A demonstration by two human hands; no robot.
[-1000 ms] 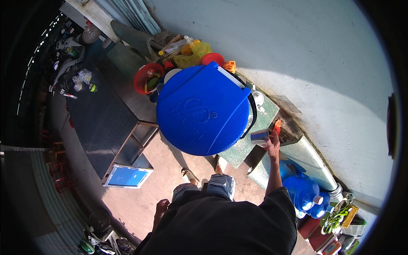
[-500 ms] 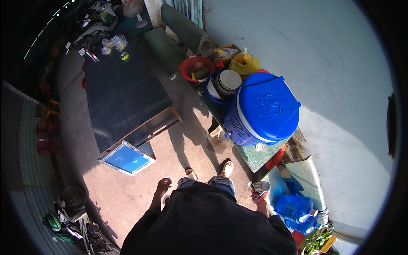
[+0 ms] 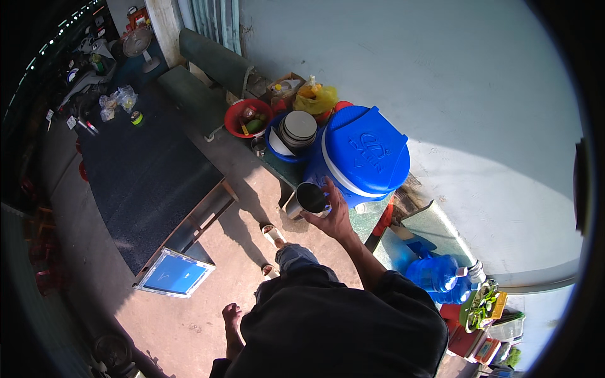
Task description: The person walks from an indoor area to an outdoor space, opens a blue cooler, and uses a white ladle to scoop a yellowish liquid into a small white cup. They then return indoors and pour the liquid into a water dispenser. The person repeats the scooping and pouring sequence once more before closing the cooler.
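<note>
My right hand (image 3: 337,217) reaches forward and grips a steel cup (image 3: 309,198), thumb on the near side and fingers round the far side. The cup's dark mouth faces up towards me; what is inside cannot be made out. Right beside it stands a big blue drink cooler (image 3: 365,151) with a closed lid and a white band, on a green stone bench (image 3: 370,222). The cup hides part of the cooler's lower front. My left hand (image 3: 232,314) hangs low at my side over the floor, fingers loosely bent and nothing visible in it.
Behind the cooler sit a blue basin (image 3: 275,146) with stacked plates (image 3: 298,128), a red basin (image 3: 233,120) and a yellow bag (image 3: 318,101). A dark table (image 3: 151,183) is on the left, a blue framed panel (image 3: 175,273) at its near end. Blue water bottles (image 3: 435,274) lie at right.
My right hand has carried the cup from low at my right side up and forward to the cooler. I have stepped and turned right, while my left hand still hangs down.
</note>
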